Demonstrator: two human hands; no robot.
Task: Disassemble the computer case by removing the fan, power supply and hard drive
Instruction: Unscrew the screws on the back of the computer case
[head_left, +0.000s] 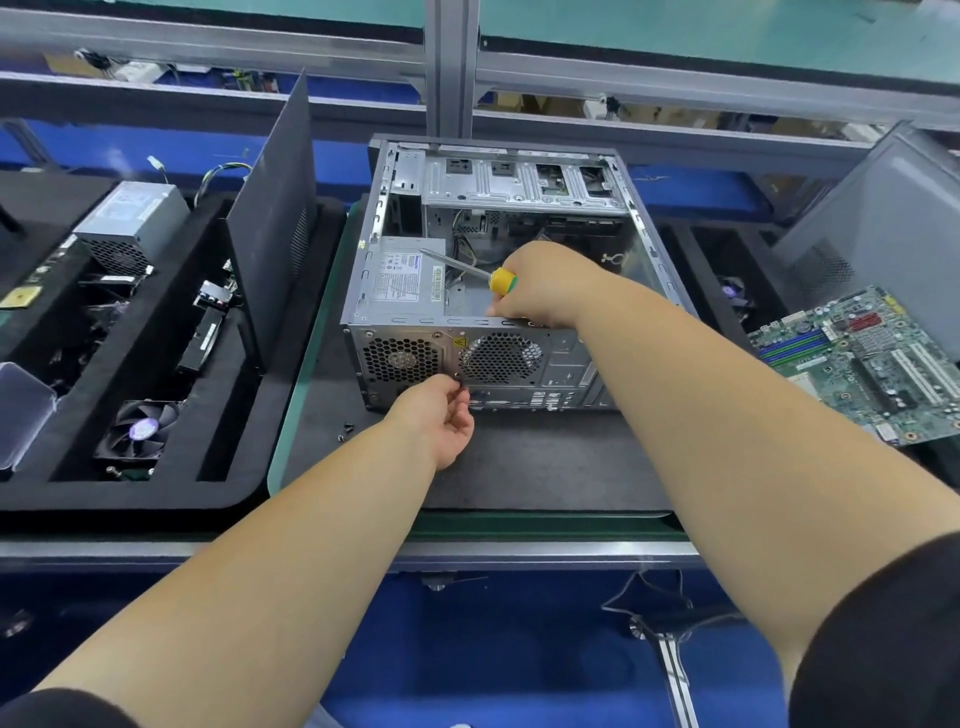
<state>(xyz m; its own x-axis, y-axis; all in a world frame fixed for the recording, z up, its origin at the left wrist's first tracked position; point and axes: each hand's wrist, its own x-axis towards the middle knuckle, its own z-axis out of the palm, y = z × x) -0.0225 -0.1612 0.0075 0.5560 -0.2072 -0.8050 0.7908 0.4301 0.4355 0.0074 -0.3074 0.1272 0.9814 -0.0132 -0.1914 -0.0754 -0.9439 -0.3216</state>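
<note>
Black foam tray at far left, cut into compartments: spare power supply standing in the rear one, loose cooling fan lying flat in the near one, dark cables and small parts between them, too tangled to name. Dark side panel leaning upright just beside the tray's right edge. On the dark work mat, two small black screws lying loose near the case's front left corner. Open computer case lying on its side at centre, rear plate facing the camera; inside at its left, the case's power supply seated in the corner with its label upward, wires beyond it, drive cage across the far side; hard drive not discernible. Perforated fan grille on the rear plate, fan behind it not clearly visible. Left hand against the rear plate below that grille, fingertips pinched together at a screw point; screw itself too small to confirm. Right hand resting on the case's top rim, fingers curled round the yellow handle of a screwdriver whose shaft points left over the power supply. Green motherboard lying tilted at right, a grey case panel leaning behind it.
</note>
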